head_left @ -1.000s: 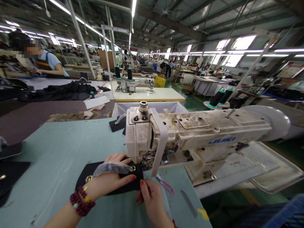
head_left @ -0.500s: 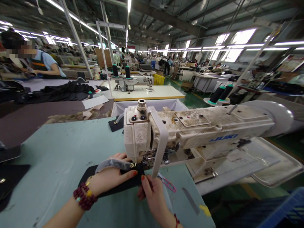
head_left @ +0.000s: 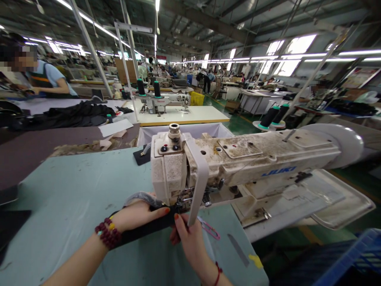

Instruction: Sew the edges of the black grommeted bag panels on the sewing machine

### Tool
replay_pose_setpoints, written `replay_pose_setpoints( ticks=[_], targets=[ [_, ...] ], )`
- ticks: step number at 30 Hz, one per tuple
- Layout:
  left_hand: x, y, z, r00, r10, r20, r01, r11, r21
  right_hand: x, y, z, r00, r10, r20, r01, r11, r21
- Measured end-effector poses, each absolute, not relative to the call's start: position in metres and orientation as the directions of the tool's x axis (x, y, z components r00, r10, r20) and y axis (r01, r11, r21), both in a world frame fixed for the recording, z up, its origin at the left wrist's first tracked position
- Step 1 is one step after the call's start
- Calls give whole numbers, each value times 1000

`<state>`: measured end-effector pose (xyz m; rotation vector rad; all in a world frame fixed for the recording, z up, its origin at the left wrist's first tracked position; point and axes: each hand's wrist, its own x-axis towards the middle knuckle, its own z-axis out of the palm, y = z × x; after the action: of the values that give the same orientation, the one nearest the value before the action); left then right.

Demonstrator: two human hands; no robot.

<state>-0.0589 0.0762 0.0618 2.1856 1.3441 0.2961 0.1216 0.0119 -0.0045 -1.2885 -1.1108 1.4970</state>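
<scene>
Rows of sewing stations run back under strip lights across a long factory hall. At far left, a co-worker in a blue shirt and dark apron works at a table. Nearer, on the pale green bench, a beaded bracelet circles the person's left wrist. The left hand lies flat, pressing down a black panel, with a strip of grey plastic film showing beyond the fingers. The panel lies on the bench and runs under the presser foot area of a white JUKI sewing machine. The right hand pinches the panel's near edge between finger and thumb, just left of pink-handled thread snips on the bench. Thread cones stand beyond the machine, and a blue crate sits at near right.
</scene>
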Motion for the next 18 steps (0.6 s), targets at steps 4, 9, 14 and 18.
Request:
replay_pose_setpoints(
  ticks=[4,9,14,18],
  targets=[
    [-62,87,57,541,789,-290,659,-183,730,119,17,0,-104,966,-238,-42,-243,-969],
    [-65,95,50,571,763,-304,618,-155,771,120,16,0,-133,961,-242,-50,-250,-967],
    [-65,100,50,583,760,-287,563,-123,817,119,18,2,-124,947,-297,-63,-306,-950],
    [-60,104,59,595,751,-285,508,-77,858,114,21,2,-95,939,-331,-70,-338,-938]
  ],
)
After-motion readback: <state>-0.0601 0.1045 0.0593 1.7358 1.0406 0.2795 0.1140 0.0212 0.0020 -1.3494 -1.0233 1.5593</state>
